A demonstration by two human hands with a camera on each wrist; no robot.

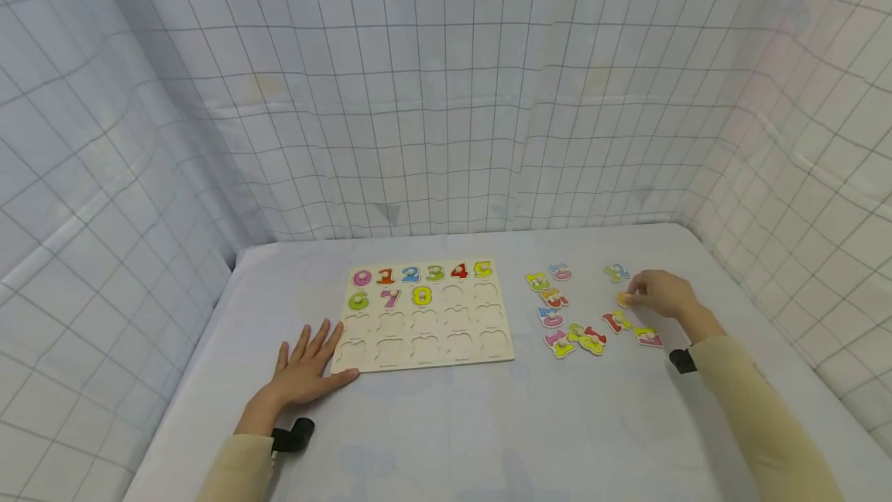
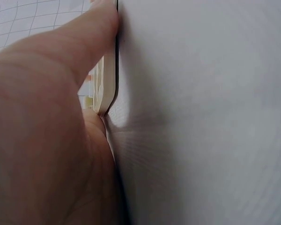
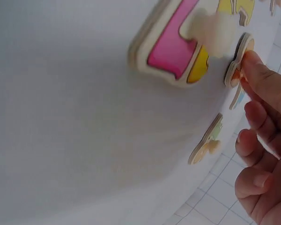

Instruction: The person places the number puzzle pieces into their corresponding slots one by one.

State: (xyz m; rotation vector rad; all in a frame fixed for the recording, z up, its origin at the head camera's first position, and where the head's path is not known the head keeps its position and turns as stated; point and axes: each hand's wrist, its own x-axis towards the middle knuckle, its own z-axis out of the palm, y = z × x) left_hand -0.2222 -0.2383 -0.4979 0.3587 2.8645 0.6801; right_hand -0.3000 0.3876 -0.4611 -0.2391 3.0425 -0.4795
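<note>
Puzzle board (image 1: pixel 427 335) lies on worktop (image 1: pixel 446 432), digits 0–8 (image 1: pixel 421 296) seated in top two rows; spread left hand (image 1: pixel 307 369) touches its lower-left corner. Right hand (image 1: pixel 660 293) pinches orange piece (image 1: pixel 622 300) right of board, among loose number pieces (image 1: pixel 550 319).

White cloth hanging printed with a thin dark-grey grid (image 1: pixel 446 138): encloses the scene at the rear and both sides, with visible creases. Two pale yellow patches (image 1: pixel 267 87) mark its rear face at left and right; two grey triangular marks (image 1: pixel 392 213) lie lower, near the bench. A faint pink tint (image 1: pixel 801 10) shows high on the right side. Broad white bench with a matte surface (image 1: pixel 543 432): its far edge runs just before the rear grid, the far right corner rounded; faint bluish-grey blotches (image 1: pixel 358 467) appear on its near part.
</note>
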